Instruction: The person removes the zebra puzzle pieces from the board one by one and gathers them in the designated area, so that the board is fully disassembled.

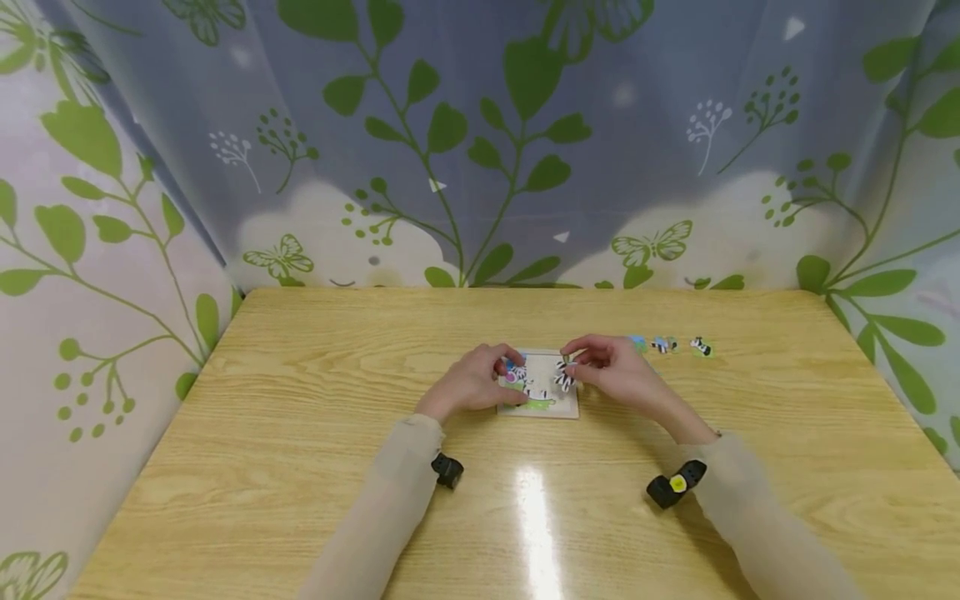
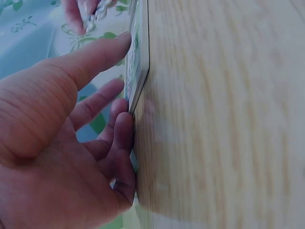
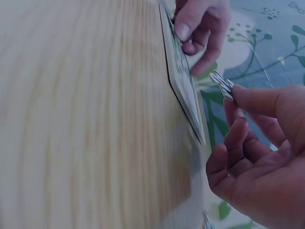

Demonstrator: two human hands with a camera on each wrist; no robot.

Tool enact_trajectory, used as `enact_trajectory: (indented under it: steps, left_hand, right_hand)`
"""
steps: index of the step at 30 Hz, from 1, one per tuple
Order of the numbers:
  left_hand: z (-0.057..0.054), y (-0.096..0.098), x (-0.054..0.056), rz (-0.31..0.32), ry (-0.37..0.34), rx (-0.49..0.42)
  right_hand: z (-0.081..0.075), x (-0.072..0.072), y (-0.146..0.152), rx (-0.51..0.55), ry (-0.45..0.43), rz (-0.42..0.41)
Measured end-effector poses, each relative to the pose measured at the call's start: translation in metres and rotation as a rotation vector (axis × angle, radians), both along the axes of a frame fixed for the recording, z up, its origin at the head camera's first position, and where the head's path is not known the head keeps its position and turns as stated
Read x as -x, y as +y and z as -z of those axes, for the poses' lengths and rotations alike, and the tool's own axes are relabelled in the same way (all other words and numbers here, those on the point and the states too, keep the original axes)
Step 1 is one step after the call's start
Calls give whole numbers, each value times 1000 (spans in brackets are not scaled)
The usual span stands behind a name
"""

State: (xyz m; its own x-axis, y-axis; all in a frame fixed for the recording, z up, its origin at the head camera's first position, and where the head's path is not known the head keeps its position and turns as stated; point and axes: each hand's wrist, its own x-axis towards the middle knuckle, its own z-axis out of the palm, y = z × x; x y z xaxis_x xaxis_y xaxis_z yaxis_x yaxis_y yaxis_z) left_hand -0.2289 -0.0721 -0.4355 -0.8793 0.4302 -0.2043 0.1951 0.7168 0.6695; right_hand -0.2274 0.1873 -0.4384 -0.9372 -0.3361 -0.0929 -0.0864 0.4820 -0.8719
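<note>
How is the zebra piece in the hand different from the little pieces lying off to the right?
The zebra piece is pinched by the right hand above the puzzle board; the loose pieces lie flat on the table, untouched. It looks larger than they do. Both show black-and-white stripes.

Both hands [image 1: 472, 385] [image 1: 615, 371] forward, close together, fingers [image 3: 240, 95] pinching.
</note>
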Motion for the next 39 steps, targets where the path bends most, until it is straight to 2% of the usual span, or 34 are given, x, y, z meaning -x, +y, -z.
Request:
enact_trajectory:
  steps: [5, 13, 23, 32, 39]
  left_hand:
    - [3, -7, -3, 25, 12, -66]
    - [1, -18, -7, 54, -17, -81]
    - [7, -21, -5, 31, -76, -163]
    - [3, -19, -6, 34, -74, -179]
    - [3, -19, -6, 33, -74, -171]
  right_hand:
    - [0, -6, 23, -8, 6, 10]
    - [-7, -14, 58, -35, 36, 48]
    - [-9, -20, 97, -106, 52, 90]
    - [-4, -17, 125, -170, 82, 97]
    - [-2, -12, 134, -218, 63, 88]
